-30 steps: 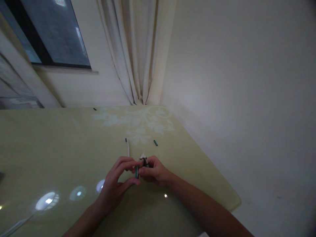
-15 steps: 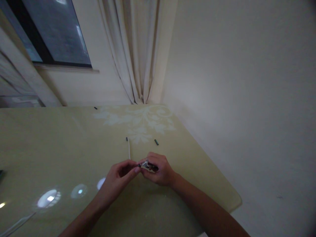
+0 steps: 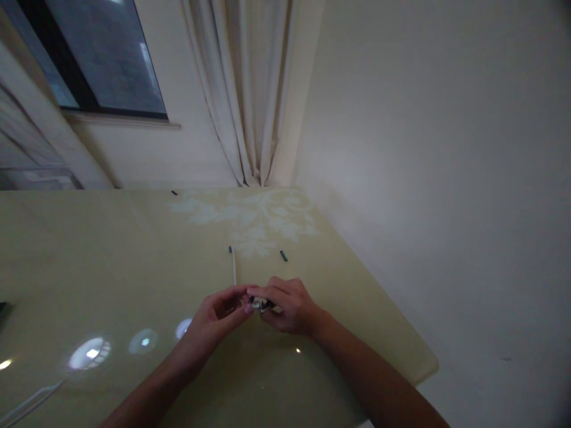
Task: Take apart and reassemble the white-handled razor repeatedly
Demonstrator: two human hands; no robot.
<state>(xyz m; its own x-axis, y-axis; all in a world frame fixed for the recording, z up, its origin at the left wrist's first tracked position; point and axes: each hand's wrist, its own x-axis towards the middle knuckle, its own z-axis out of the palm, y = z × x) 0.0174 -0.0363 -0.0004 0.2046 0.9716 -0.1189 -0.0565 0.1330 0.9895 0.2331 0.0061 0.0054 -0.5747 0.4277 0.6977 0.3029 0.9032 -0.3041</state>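
Close together over the near part of the table, both hands meet at a small silvery and dark part [image 3: 260, 304], whose kind I cannot make out. My left hand [image 3: 219, 312] pinches its left end between thumb and fingertips. From the right, my right hand [image 3: 292, 304] closes round it, with fingers over the top and thumb below, hiding much of it. Behind the hands a white cable [image 3: 234, 266] with a dark tip lies on the table; its near end disappears behind my left fingers. A small dark strip [image 3: 284, 255] rests beyond my right hand.
The glossy yellowish table [image 3: 111, 249] has a pale floral pattern and reflects lamps. Another small dark piece [image 3: 174, 192] lies by the far edge. A white cord [image 3: 33, 401] runs at the near left, and a dark object [image 3: 3, 309] at the left edge. A wall [image 3: 423, 178] borders the right.
My right hand has turned slightly, its index finger reaching further left over the small part, which now shows a different side. My left hand stays nearly in place, still pinching.
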